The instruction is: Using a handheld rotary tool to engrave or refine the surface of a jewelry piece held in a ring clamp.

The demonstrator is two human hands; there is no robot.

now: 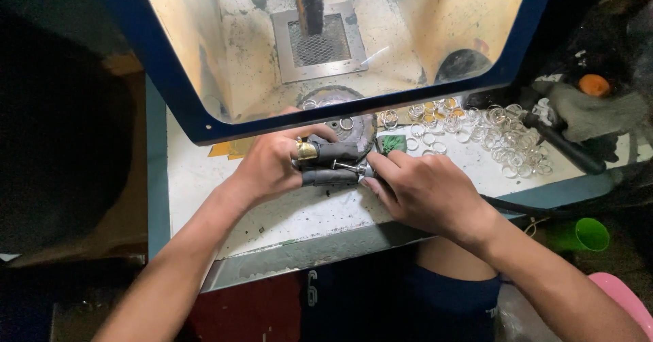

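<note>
Both hands: right [425, 192] pinching small silver tool [348, 168]; left [272, 165], dark-wrapped fingers curled, gripping gold ring [306, 150].

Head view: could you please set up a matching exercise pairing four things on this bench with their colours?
Things:
1. cup
2. loose rings
3. hood frame
4. finger wraps

Colours:
a. dark grey
b. green
c. silver
d. blue

Pairs: 1-b, 2-c, 3-d, 4-a
</note>
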